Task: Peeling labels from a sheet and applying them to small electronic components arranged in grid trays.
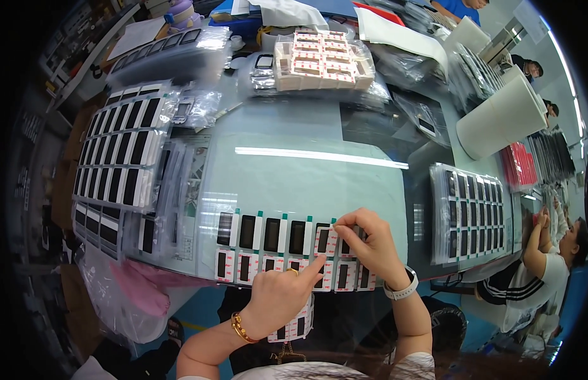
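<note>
My right hand [370,242] pinches the upper edge of a white adhesive frame [325,241] with red print, over a dark rectangular panel in the upper row. My left hand [281,297] stretches its index finger to that frame's lower edge, its other fingers curled. Under the left palm hangs a sheet of adhesive frames [300,325] past the table edge; the fingers gripping it are mostly hidden. Dark panels [247,232] with white sides and green tabs form the upper row. Red-printed frames [224,265] surround the lower-row panels, some hidden by my hands.
Panel trays are stacked at left [120,149] and right [468,212]. Behind the glass-like work surface [294,183] stand a pile of adhesive frame sheets [324,60] and bagged parts. A white roll [499,120] stands at the right. A co-worker [547,263] sits at far right.
</note>
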